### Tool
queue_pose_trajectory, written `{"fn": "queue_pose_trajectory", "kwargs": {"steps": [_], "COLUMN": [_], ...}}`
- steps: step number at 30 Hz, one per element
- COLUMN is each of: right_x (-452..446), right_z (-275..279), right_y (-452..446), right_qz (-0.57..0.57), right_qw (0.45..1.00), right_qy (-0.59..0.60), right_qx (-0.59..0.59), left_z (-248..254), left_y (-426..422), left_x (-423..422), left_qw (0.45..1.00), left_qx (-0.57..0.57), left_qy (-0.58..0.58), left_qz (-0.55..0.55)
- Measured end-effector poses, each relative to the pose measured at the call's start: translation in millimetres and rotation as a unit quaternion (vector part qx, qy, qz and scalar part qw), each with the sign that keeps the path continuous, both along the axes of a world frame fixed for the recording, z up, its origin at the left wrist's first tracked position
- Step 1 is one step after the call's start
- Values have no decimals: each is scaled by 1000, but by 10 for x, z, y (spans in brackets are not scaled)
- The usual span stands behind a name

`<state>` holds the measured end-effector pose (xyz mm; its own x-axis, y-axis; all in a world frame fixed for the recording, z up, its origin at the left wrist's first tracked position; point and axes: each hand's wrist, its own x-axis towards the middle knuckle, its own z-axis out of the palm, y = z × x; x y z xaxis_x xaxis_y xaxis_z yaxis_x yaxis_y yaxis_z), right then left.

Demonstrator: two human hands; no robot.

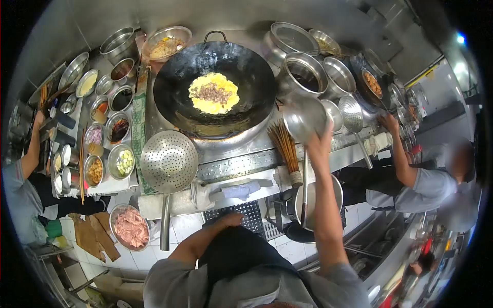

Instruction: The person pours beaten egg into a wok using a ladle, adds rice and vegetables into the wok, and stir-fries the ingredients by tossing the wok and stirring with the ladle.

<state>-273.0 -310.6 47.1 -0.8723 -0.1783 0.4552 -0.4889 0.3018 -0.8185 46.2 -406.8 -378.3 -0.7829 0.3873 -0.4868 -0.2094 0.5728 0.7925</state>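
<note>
My right hand (321, 146) grips the lower right rim of a metal bowl (303, 118), slightly blurred, right of the wok. A long handle (306, 190) runs down below the bowl; whether it joins the bowl I cannot tell. My left hand (232, 219) hangs low before my dark apron, its fingers not clearly visible. In the black wok (172, 87) lies a flat yellow egg (211, 109) topped with brownish minced bits. Nearest my left hand are the counter edge and folded cloths (241, 191). A bundle of thin bamboo sticks (284, 146) stands left of the bowl.
A perforated strainer (169, 161) rests at the counter's front. Several small ingredient pots (120, 160) fill the left side; a bowl of raw meat (131, 228) sits below. Metal pots (303, 74) stand back right. Co-workers' arms (32, 141) reach in at both sides.
</note>
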Motion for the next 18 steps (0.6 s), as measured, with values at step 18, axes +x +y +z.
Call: {"fn": "queue_pose_trajectory", "kwargs": {"steps": [18], "right_x": [6222], "right_z": [-1437], "right_y": [3100], "right_qz": [-637], "right_qw": [540], "right_qy": [-472], "right_qx": [-283], "left_z": [-1090], "left_y": [1345], "left_x": [-1977], "left_qw": [448], "left_qx": [717], "left_qy": [-402], "left_qz": [352]}}
